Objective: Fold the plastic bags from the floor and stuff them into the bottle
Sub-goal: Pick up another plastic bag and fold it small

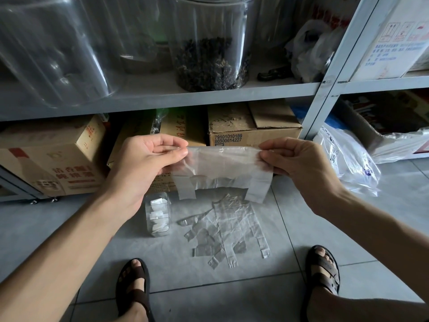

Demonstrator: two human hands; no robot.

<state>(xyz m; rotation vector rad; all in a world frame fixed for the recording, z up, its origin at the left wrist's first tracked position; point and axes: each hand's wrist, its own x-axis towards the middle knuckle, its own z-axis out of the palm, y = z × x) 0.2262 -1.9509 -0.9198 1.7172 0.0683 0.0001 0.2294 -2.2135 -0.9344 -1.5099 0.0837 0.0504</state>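
Observation:
A clear plastic bag [220, 170] hangs stretched between my hands, its two handles dangling at the bottom. My left hand [148, 159] pinches its upper left corner and my right hand [294, 159] pinches the upper right corner. Below it, several flat clear bags [234, 226] lie in a loose pile on the grey floor tiles. A clear bottle [157, 217] stands on the floor left of the pile, with folded white bags packed inside.
A grey metal shelf [162, 98] runs across the back, with big clear jars [211, 43] on it and cardboard boxes [253, 126] underneath. A crumpled printed plastic bag [348, 163] lies at the right. My sandalled feet [134, 287] flank the pile.

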